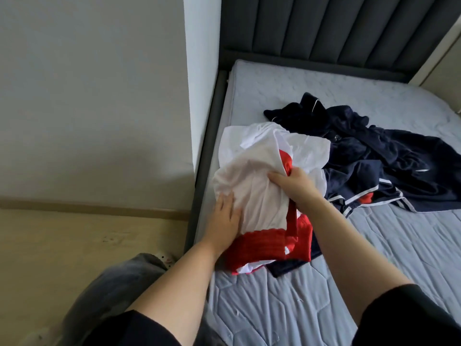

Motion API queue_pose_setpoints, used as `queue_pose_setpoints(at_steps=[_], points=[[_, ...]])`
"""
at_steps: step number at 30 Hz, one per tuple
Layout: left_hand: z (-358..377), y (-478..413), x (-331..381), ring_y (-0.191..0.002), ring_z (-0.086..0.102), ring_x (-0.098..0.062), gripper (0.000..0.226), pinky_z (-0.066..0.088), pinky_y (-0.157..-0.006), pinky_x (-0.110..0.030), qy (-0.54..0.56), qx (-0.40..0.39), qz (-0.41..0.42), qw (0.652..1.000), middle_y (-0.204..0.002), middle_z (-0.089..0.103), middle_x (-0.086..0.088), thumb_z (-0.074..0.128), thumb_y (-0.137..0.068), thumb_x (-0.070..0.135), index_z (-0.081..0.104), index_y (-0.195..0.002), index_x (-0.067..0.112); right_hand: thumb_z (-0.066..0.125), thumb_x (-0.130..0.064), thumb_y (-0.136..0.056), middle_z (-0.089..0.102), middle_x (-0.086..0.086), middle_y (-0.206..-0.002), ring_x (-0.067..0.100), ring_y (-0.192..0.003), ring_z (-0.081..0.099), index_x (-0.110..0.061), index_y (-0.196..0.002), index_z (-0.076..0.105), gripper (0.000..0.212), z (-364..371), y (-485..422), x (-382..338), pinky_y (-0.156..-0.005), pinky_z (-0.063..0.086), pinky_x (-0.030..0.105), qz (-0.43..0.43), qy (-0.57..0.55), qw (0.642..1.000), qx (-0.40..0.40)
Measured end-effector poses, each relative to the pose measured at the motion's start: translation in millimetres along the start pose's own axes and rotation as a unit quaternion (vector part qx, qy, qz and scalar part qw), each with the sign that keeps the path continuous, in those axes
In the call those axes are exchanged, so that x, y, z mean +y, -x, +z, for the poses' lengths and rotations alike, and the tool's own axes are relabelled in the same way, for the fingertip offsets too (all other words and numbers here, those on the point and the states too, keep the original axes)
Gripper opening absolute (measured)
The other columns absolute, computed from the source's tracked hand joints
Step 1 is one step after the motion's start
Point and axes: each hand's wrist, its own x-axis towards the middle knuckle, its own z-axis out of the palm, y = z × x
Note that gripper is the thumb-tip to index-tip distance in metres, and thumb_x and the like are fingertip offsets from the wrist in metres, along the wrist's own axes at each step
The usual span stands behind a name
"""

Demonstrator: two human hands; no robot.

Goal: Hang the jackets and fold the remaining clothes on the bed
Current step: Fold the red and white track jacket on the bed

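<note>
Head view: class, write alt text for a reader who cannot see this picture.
A person's left hand presses flat on a white and red garment while the right hand grips its fold, at the edge of a grey mattress. Crumpled navy clothes lie behind it.

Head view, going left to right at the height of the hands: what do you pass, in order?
grey wall → dark bed frame rail → left hand → white and red garment → right hand → navy clothes pile
</note>
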Motion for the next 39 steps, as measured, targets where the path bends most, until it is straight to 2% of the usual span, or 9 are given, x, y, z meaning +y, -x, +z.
queue_pose_setpoints(at_steps=[5, 11, 16, 22, 26, 30, 34, 36, 39], points=[[-15, -1, 16, -0.136, 0.035, -0.028, 0.046, 0.027, -0.114, -0.04, 0.296, 0.016, -0.171, 0.94, -0.151, 0.03, -0.014, 0.03, -0.104, 0.026, 0.027, -0.146, 0.01, 0.059, -0.019, -0.084, 0.055, 0.001, -0.079, 0.023, -0.071, 0.048, -0.018, -0.088, 0.047, 0.012, 9, 3, -78, -0.059, 0.032, 0.032, -0.309, 0.355, 0.88, 0.061], [-59, -6, -4, -0.127, 0.047, -0.024, 0.052, 0.031, -0.105, -0.04, 0.638, 0.2, -0.269, 0.693, -0.136, 0.05, -0.003, 0.019, -0.101, 0.048, 0.047, -0.132, 0.017, 0.05, -0.01, -0.084, 0.058, 0.004, -0.083, 0.029, -0.084, 0.059, -0.018, -0.093, 0.046, 0.012, 57, 18, -34, -0.058, 0.035, 0.033, -0.389, 0.572, 0.722, 0.008], [-55, -5, -35, -0.112, 0.056, -0.035, 0.045, 0.042, -0.083, -0.034, 0.366, 0.196, -0.407, 0.814, -0.125, 0.057, -0.02, 0.047, -0.094, 0.032, 0.055, -0.122, -0.003, 0.057, -0.018, -0.087, 0.05, 0.007, -0.119, 0.028, -0.111, 0.05, -0.011, -0.118, 0.047, 0.034, 99, 33, 78, -0.074, 0.042, 0.036, -0.237, 0.618, 0.727, -0.183], [-39, -2, -43, -0.094, 0.056, -0.027, 0.036, 0.039, -0.073, -0.027, 0.051, 0.036, -0.308, 0.949, -0.115, 0.059, -0.012, 0.056, -0.088, 0.027, 0.055, -0.117, 0.005, 0.059, -0.038, -0.084, 0.048, 0.0, -0.139, 0.023, -0.123, 0.045, -0.015, -0.126, 0.055, 0.048, 88, 47, 117, -0.097, 0.042, 0.037, -0.28, 0.454, 0.826, -0.18], [-33, -9, -40, -0.114, 0.053, -0.028, 0.046, 0.037, -0.081, -0.025, 0.048, 0.069, -0.244, 0.966, -0.129, 0.056, -0.007, 0.057, -0.088, 0.027, 0.049, -0.131, 0.012, 0.064, -0.015, -0.079, 0.059, 0.016, -0.127, 0.038, -0.113, 0.056, -0.005, -0.108, 0.067, 0.03, 59, 38, 113, -0.095, 0.042, 0.046, -0.322, 0.408, 0.852, 0.055], [-31, -20, -39, -0.114, 0.053, -0.024, 0.051, 0.036, -0.08, -0.024, 0.087, 0.061, -0.216, 0.971, -0.131, 0.054, -0.004, 0.058, -0.089, 0.032, 0.045, -0.135, 0.015, 0.062, -0.027, -0.085, 0.046, 0.013, -0.138, 0.033, -0.126, 0.042, -0.007, -0.13, 0.048, 0.052, 32, 7, 100, -0.104, 0.034, 0.045, -0.054, 0.294, 0.941, 0.162], [-30, -39, -40, -0.118, 0.05, -0.024, 0.058, 0.034, -0.084, -0.024, 0.129, 0.084, -0.208, 0.966, -0.135, 0.05, -0.004, 0.059, -0.089, 0.036, 0.042, -0.138, 0.011, 0.063, -0.042, -0.085, 0.066, 0.007, -0.077, 0.019, -0.063, 0.066, -0.006, -0.091, 0.062, 0.036, 19, -20, 87, -0.055, 0.054, 0.025, 0.19, -0.055, 0.969, 0.149], [-31, -51, -39, -0.1, 0.054, -0.022, 0.044, 0.036, -0.075, -0.024, 0.152, 0.105, -0.22, 0.958, -0.113, 0.059, -0.004, 0.059, -0.088, 0.037, 0.056, -0.122, 0.01, 0.065, -0.046, -0.083, 0.062, 0.005, -0.066, 0.014, -0.046, 0.06, -0.005, -0.077, 0.06, 0.041, 15, -31, 89, -0.035, 0.043, 0.016, 0.233, -0.093, 0.956, 0.152], [-32, -70, -38, -0.07, 0.049, -0.024, 0.035, 0.035, -0.054, -0.029, 0.191, 0.136, -0.251, 0.939, -0.07, 0.053, -0.001, 0.057, -0.087, 0.043, 0.057, -0.076, 0.009, 0.063, -0.051, -0.08, 0.064, 0.011, -0.085, 0.021, -0.068, 0.06, 0.005, -0.094, 0.062, 0.057, 11, -49, 96, -0.064, 0.051, 0.032, 0.221, -0.056, 0.955, 0.19]])
